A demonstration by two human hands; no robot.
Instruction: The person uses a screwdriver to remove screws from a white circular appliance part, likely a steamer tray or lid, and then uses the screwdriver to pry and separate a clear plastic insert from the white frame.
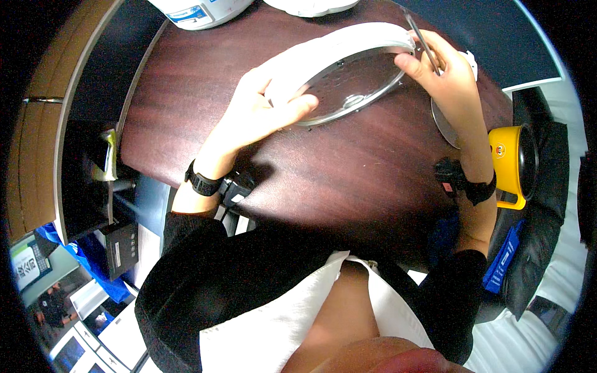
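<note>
A round, clear-centred lid-like piece with a broad white rim (354, 38) is held tilted above the dark wood-grain table (348, 161). My left hand (258, 109) is closed on its near left edge, thumb over the rim. At the far right edge, my right hand (448, 68) pinches the rim with thumb and fingers. A thin dark rod (423, 42), perhaps a screwdriver or pen, is also held in that hand and points up and away. Part of a flat silvery disc (443, 121) shows on the table, half hidden by my right wrist.
A white tub with a blue label (202, 13) and another white object (314, 5) stand at the far edge. On the right are a yellow mug-like container (507, 161) and black cushioning (547, 161). Open shelves (87, 149) and a black box (118, 248) are on the left.
</note>
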